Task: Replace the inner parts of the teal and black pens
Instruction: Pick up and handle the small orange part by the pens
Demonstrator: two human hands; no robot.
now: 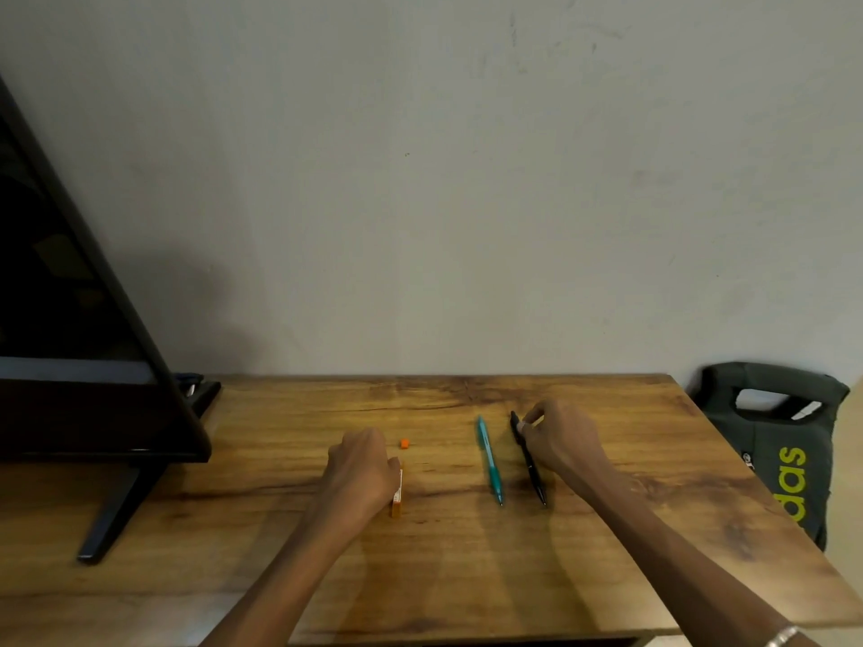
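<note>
- Table (467, 576), wood grain, fills lower half of frame; plain wall behind it.
- Teal pen (489, 459) lies flat on table, centre-right, tip toward lower edge of frame.
- Black pen (532, 469) just right of teal one, roughly parallel, not touching it, tip also toward lower edge.
- Right hand (562, 436) at upper end of black pen, thumb + fingers curled and pinching it; lower part of pen lies on table.
- Left hand (362, 469) left of centre, fingers curled down over small orange box (398, 497); only box's right edge + near end show, so can't tell if grasping or just resting on it.
- Tiny orange piece (404, 443) on table just above the box, apart from both hands.
- Dark monitor (70, 319) w/ stand, left of frame.
- Dark bag (784, 459) w/ yellow-green lettering beyond table's right edge.
- Metal bangle (782, 637) on right wrist, lower right corner.
</note>
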